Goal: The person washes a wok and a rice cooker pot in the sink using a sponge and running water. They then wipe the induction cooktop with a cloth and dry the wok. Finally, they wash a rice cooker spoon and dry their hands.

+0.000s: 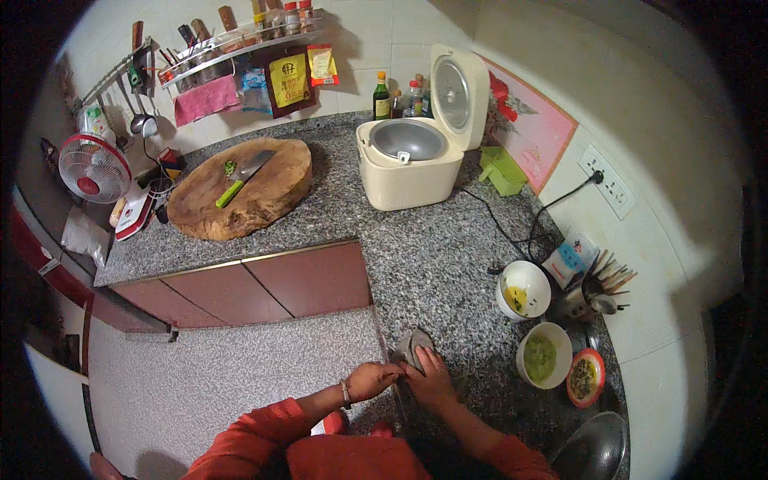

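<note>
A folded grey cloth [413, 347] lies at the front edge of the granite worktop [432, 270], bunched under my right hand [431, 377]. The fingers of that hand press over its near side and grip it. My left hand [373, 381], with a band at the wrist, comes in from the left with its fingers drawn together. Its fingertips meet my right thumb at the near corner of the cloth. Whether they pinch the cloth or something small is hidden.
Right of my hands stand a white bowl [524, 290], a bowl of green food [543, 355], an orange-rimmed dish [585, 378] and a wok [594, 450]. Farther off are an open rice cooker [411, 180] and a round chopping block [270, 180] bearing a green-handled knife [231, 192].
</note>
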Demonstrator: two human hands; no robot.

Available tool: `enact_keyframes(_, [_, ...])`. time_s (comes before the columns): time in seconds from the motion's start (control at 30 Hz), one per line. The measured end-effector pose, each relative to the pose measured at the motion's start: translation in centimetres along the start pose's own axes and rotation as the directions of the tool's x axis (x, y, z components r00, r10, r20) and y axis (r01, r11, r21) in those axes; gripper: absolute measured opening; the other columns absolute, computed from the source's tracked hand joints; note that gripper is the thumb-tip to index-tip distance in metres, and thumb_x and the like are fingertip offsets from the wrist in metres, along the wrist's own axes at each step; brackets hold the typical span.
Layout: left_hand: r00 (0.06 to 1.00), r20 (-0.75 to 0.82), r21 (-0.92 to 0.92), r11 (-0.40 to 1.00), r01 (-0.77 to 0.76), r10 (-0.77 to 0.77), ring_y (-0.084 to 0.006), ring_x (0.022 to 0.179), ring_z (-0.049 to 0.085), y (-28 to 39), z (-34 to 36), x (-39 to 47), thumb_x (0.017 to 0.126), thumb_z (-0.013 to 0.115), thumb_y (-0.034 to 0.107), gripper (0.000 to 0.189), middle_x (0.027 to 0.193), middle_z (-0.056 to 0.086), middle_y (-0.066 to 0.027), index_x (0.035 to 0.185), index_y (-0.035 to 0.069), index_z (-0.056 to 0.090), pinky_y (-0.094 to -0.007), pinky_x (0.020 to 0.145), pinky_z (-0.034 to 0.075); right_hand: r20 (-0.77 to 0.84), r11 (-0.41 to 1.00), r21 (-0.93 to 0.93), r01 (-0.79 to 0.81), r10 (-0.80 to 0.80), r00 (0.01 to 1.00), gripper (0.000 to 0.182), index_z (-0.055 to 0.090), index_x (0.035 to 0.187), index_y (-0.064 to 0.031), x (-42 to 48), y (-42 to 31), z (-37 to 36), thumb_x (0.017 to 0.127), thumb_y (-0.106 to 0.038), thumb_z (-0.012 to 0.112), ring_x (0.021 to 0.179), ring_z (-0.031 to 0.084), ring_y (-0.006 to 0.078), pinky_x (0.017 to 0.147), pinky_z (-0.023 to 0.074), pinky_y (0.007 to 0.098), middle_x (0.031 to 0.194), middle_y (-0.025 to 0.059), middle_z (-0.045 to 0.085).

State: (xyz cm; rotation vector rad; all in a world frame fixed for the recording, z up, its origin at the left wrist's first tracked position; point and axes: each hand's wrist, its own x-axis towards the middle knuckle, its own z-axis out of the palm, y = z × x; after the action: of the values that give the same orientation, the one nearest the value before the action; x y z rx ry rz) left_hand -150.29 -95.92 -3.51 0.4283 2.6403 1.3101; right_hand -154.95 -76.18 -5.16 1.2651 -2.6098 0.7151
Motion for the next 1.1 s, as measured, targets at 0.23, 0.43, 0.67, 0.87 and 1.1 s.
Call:
enact_keyframes(0.23, [0.996,-0.071,-0.137,0.989,0.051,-0.062,-0.0309,0.081,0.063,-3.9,-5.7,3.6,0.085,0.054,0.012,0.024,0.094,0.064,-0.0139,0.109,0.011,0.059,-0.0356,0.071,0.049,-0.088,1.000,0.010,-0.029,0.030,0.996,0.037,0.059,0.113,-0.0146,11.9,1.5,3.2,0.076,-0.014,0.059,0.117,0.041,0.0408,0.096,0.0340,0.0480,0.130,0.0218,0.041])
enact_keyframes(0.43, [0.933,-0.336,-0.070,0.992,0.107,-0.124,-0.0309,0.077,0.062,-9.1,-16.6,6.3,0.082,0.057,0.014,0.022,0.092,0.063,-0.0147,0.104,0.012,0.060,-0.0362,0.067,0.049,-0.065,0.989,-0.115,-0.094,0.087,0.994,0.039,0.056,0.116,-0.0130,24.5,4.3,7.3,0.077,-0.011,0.059,0.118,0.039,0.0394,0.098,0.0339,0.0437,0.131,0.0196,0.040])
enact_keyframes(0.67, [0.837,-0.543,0.347,0.926,0.151,0.067,-0.0298,0.094,0.054,-18.2,-28.3,7.5,0.073,0.061,0.012,0.031,0.107,0.057,-0.0094,0.104,0.011,0.058,-0.0408,0.080,0.043,-0.091,0.999,0.035,-0.013,0.016,0.996,0.035,0.056,0.113,-0.0104,40.6,5.9,12.3,0.079,-0.014,0.059,0.118,0.041,0.0366,0.097,0.0350,0.0441,0.129,0.0191,0.043])
enact_keyframes(0.87, [0.825,-0.562,0.394,0.898,0.198,0.064,-0.0301,0.088,0.052,-21.8,-31.4,7.9,0.072,0.061,0.011,0.032,0.105,0.057,-0.0093,0.104,0.008,0.058,-0.0392,0.077,0.044,-0.044,0.996,-0.087,-0.009,0.005,0.999,0.033,0.056,0.114,-0.0110,48.7,3.9,16.0,0.082,-0.018,0.055,0.119,0.038,0.0389,0.099,0.0318,0.0445,0.128,0.0211,0.042])
enact_keyframes(1.1, [0.792,-0.580,0.612,0.744,0.269,0.191,-0.0222,0.078,0.052,-20.5,-37.5,9.1,0.068,0.057,0.012,0.039,0.094,0.058,-0.0033,0.107,0.013,0.058,-0.0371,0.068,0.038,0.019,0.993,0.081,0.088,-0.090,0.996,0.032,0.057,0.115,-0.0123,44.8,1.7,15.7,0.083,-0.018,0.053,0.120,0.038,0.0387,0.100,0.0301,0.0476,0.128,0.0217,0.043])
